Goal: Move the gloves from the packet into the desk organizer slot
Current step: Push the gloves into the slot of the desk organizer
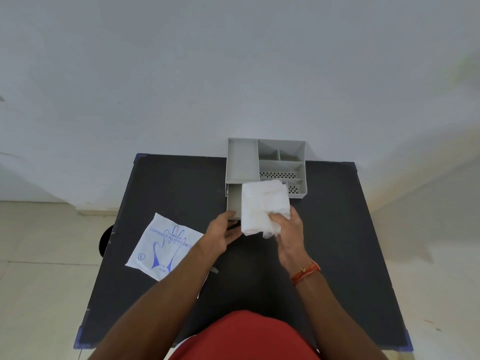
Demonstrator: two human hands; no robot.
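A folded wad of clear white polyethylene gloves point(262, 203) hangs over the grey desk organizer's pulled-out drawer point(232, 201). My right hand point(288, 231) pinches the wad's lower right edge. My left hand point(223, 231) grips the drawer's front lip, fingers curled under it. The grey organizer point(241, 159) stands at the table's far edge with several compartments, all bare. The flat white glove packet point(162, 246), printed in blue, lies on the table to the left, partly under my left forearm.
The black table point(337, 229) has blue corner guards. A pale wall rises just behind the organizer. A dark round object point(105, 240) shows below the table's left edge on the tiled floor.
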